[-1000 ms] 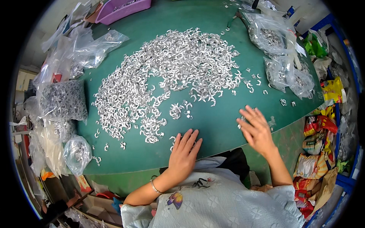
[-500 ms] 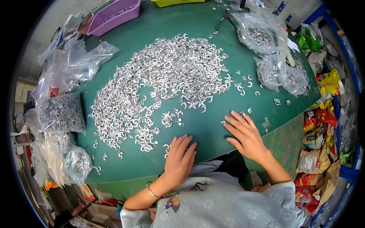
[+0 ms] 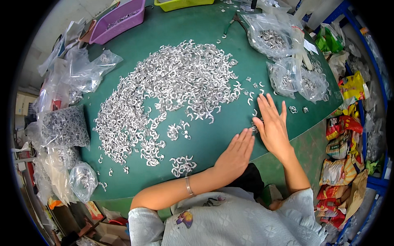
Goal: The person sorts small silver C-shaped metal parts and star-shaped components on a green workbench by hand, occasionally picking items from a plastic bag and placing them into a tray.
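Observation:
A large heap of small silvery crescent-shaped metal pieces (image 3: 180, 78) spreads over the green table (image 3: 213, 145). My left hand (image 3: 236, 158) reaches across to the right near the front edge, fingers stretched out and held close together. Beside it, my right hand (image 3: 273, 127) lies with fingers straight and spread. A few small metal pieces (image 3: 254, 127) show between the two hands, partly hidden by the fingers. Left of my left hand are a small cluster of crescents (image 3: 183, 165) and, farther off, another little group (image 3: 174, 132). Neither hand appears to grip anything.
Clear plastic bags of metal parts stand at the left (image 3: 65, 127) and back right (image 3: 283, 78). A purple basket (image 3: 119, 22) and a yellow-green tray (image 3: 184, 3) sit at the far edge, with green-handled pliers (image 3: 230, 26) nearby. A blue shelf with colourful packages (image 3: 340, 147) is at right.
My left hand has moved right, away from the small front cluster, which is now uncovered, and lies beside my right hand. My right hand has shifted farther from me, toward the loose pieces.

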A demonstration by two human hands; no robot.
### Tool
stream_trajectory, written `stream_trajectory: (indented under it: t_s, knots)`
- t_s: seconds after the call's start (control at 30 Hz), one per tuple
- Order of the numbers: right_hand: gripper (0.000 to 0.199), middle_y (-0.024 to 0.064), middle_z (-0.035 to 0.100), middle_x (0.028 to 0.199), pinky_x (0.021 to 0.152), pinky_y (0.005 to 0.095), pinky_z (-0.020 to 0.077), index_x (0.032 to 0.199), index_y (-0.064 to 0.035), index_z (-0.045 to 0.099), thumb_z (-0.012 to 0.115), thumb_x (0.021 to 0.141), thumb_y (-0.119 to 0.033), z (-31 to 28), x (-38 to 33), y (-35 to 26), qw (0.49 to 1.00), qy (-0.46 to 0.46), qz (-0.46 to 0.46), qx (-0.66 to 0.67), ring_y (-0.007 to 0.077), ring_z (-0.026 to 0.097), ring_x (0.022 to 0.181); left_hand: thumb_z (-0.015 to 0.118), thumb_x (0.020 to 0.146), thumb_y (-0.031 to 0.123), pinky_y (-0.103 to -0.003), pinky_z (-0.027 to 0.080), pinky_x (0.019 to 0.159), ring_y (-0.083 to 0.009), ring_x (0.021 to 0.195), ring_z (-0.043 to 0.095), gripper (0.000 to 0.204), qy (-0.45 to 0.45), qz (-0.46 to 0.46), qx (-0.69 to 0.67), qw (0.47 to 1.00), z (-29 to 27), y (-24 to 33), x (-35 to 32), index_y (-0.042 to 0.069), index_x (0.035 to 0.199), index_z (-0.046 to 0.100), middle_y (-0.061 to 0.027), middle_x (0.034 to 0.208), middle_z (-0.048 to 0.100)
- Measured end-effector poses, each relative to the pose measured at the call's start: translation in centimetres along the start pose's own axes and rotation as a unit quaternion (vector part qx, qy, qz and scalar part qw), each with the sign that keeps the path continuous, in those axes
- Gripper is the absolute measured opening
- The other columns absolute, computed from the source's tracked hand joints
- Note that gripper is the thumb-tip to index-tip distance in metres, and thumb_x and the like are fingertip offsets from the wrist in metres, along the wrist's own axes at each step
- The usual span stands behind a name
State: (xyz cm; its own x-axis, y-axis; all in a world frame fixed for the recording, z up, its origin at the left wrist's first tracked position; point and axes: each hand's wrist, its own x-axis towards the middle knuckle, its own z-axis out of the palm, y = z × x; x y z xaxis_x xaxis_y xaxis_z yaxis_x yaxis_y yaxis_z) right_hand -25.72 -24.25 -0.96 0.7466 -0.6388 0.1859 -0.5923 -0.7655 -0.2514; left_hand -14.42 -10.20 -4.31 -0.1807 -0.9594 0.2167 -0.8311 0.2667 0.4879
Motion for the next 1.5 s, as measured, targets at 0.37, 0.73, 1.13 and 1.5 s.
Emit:
stream_trajectory:
  t_s: [0.37, 0.73, 1.13, 1.5]
  knots:
    - [0.056, 0.0226, 0.042, 0.142, 0.111, 0.0604, 0.0140, 0.133, 0.0082, 0.044, 0.057, 0.092, -0.027, -0.5, -0.6, -1.0, 0.997, -0.069, -0.028, -0.001, 0.0338, 0.034, 0.136, 0.048, 0.072, -0.011, -0.046, 0.029, 0.112, -0.0369, 0.134, 0.036, 0.061, 0.053, -0.049, -0.069, 0.995, -3.9, -3.9, 2.4, -0.008, 0.133, 0.041, -0.0236, 0.142, 0.038]
    - [0.054, 0.0288, 0.037, 0.143, 0.113, 0.0508, 0.0197, 0.134, 0.0114, 0.040, 0.049, 0.097, -0.027, -0.4, -0.4, -0.2, 0.988, -0.104, 0.035, 0.109, 0.0392, 0.033, 0.136, 0.050, 0.069, -0.015, -0.045, 0.029, 0.112, -0.0388, 0.138, 0.029, 0.067, -0.032, -0.019, -0.081, 0.996, -2.7, -3.3, 2.3, -0.007, 0.135, 0.040, -0.0228, 0.147, 0.032]
    - [0.049, 0.0242, 0.040, 0.143, 0.114, 0.0482, 0.0212, 0.134, 0.0093, 0.042, 0.048, 0.096, -0.021, -0.1, -0.7, -1.3, 0.992, -0.118, -0.025, 0.023, 0.0350, 0.034, 0.137, 0.051, 0.071, -0.010, -0.049, 0.028, 0.112, -0.0385, 0.136, 0.033, 0.062, -0.033, 0.015, -0.019, 0.999, -4.5, -5.0, 0.8, -0.008, 0.133, 0.042, -0.0203, 0.144, 0.038]
    - [0.046, 0.0289, 0.043, 0.138, 0.111, 0.0482, 0.0268, 0.129, 0.0121, 0.044, 0.048, 0.096, -0.020, 0.1, 1.5, -0.5, 0.994, -0.103, -0.028, 0.027, 0.0396, 0.039, 0.132, 0.051, 0.070, -0.011, -0.046, 0.027, 0.113, -0.0396, 0.135, 0.034, 0.066, -0.009, -0.021, 0.039, 0.999, -3.0, -3.9, 2.1, -0.009, 0.135, 0.037, -0.0250, 0.143, 0.036]
